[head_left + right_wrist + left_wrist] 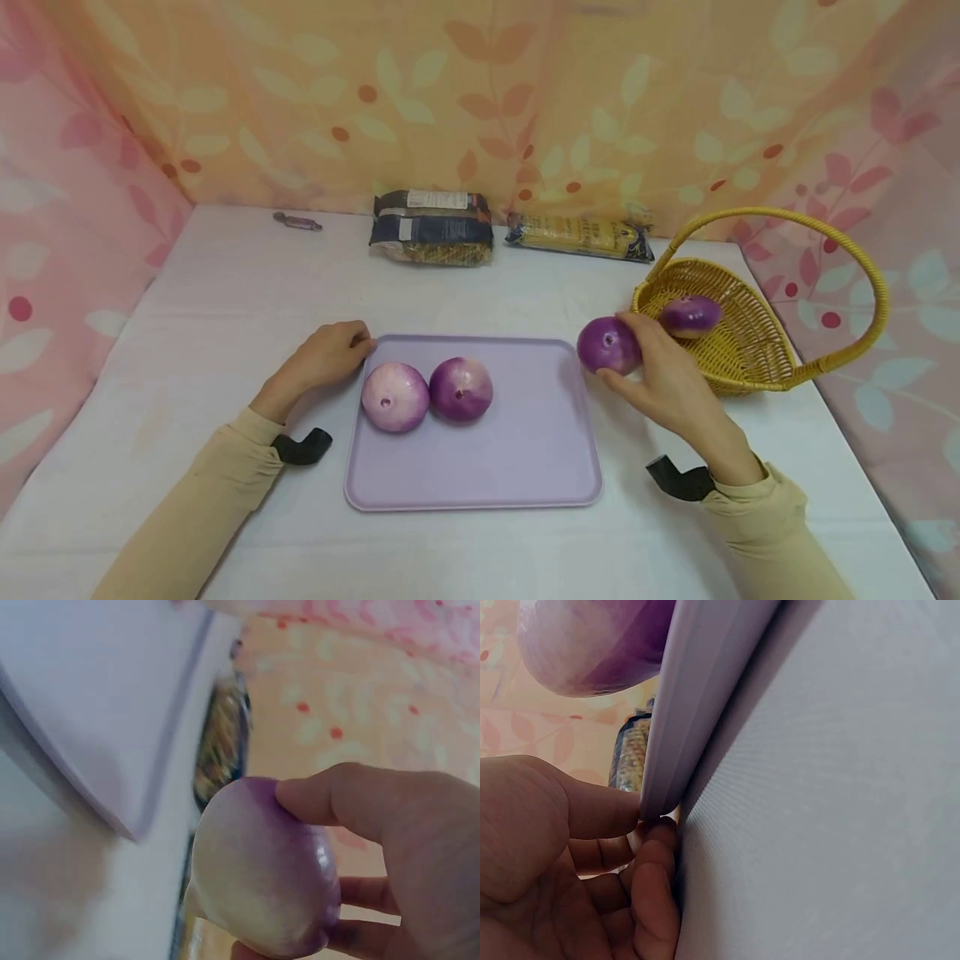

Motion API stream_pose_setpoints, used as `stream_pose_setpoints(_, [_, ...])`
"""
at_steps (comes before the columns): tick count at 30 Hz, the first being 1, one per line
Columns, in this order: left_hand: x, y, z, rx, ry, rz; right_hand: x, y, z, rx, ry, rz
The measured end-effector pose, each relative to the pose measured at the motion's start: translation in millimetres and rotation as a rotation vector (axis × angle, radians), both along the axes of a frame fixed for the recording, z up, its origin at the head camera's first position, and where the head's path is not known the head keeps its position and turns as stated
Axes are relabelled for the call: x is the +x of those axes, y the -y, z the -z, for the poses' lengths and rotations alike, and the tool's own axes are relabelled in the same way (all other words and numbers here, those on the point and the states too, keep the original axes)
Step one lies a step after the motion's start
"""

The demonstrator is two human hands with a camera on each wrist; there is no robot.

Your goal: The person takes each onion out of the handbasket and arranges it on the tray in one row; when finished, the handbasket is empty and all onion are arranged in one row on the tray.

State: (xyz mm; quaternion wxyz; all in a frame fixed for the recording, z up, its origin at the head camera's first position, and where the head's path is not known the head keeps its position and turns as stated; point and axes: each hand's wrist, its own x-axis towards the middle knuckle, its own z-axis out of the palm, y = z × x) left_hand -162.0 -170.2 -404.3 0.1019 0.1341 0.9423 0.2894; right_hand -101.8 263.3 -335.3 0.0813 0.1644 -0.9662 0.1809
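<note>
My right hand (667,379) grips a purple-and-white turnip (609,346) between thumb and fingers, just off the right edge of a lilac tray (525,467). The right wrist view shows the held turnip (259,870) with its pale side and pointed root tip. At the tray's far left corner my left hand (330,354) pinches the rim, thumb on one side and curled fingers on the other in the left wrist view. On the tray's left half sit a paler turnip (395,397) and a darker turnip (461,390), side by side.
A yellow wicker basket (750,350) with a tall handle stands at the right, with another turnip (690,317) inside. Along the back lie a dark food packet (432,229), a yellow packet (581,236) and a small wrapped item (297,222). Patterned curtains enclose the table.
</note>
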Motion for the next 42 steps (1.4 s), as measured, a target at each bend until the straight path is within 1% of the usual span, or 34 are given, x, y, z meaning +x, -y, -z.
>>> stream_pose_setpoints(3, [-0.3, -0.1, 1.0, -0.001, -0.002, -0.002, 2.6, 10.1, 15.2, 0.03, 0.03, -0.041])
stream_pose_setpoints(5, [-0.5, -0.4, 1.1, -0.003, -0.005, -0.006, 4.2, 14.9, 22.8, 0.049, 0.03, -0.061])
stream_pose_setpoints(11, [-0.4, -0.3, 0.2, 0.002, -0.002, -0.005, 6.2, 23.7, 36.4, 0.08, 0.007, -0.105])
stream_pose_setpoints(15, [-0.2, -0.5, -0.5, -0.001, 0.0, -0.005, 6.9, 27.0, 39.2, 0.075, 0.01, -0.121])
stream_pose_setpoints(20, [0.7, -1.4, -2.1, -0.008, 0.014, -0.012, 7.8, 31.1, 41.0, 0.069, 0.042, -0.112])
stream_pose_setpoints(24, [1.1, -1.1, -2.2, -0.008, 0.021, -0.013, 9.0, 36.9, 43.5, 0.038, 0.072, -0.114])
stream_pose_setpoints(27, [0.6, -0.4, 0.2, -0.006, 0.022, -0.011, 10.2, 42.3, 46.0, 0.01, 0.079, -0.125])
stream_pose_setpoints(31, [-0.4, 0.6, 4.2, -0.014, 0.026, -0.013, 12.1, 49.5, 48.9, -0.013, 0.079, -0.139])
stream_pose_setpoints(35, [-0.7, 1.3, 5.5, -0.015, 0.025, -0.013, 13.1, 55.1, 49.6, -0.027, 0.074, -0.147])
stream_pose_setpoints(42, [0.2, 0.2, 1.6, -0.009, 0.015, -0.013, 11.0, 62.9, 51.6, -0.03, 0.043, -0.165])
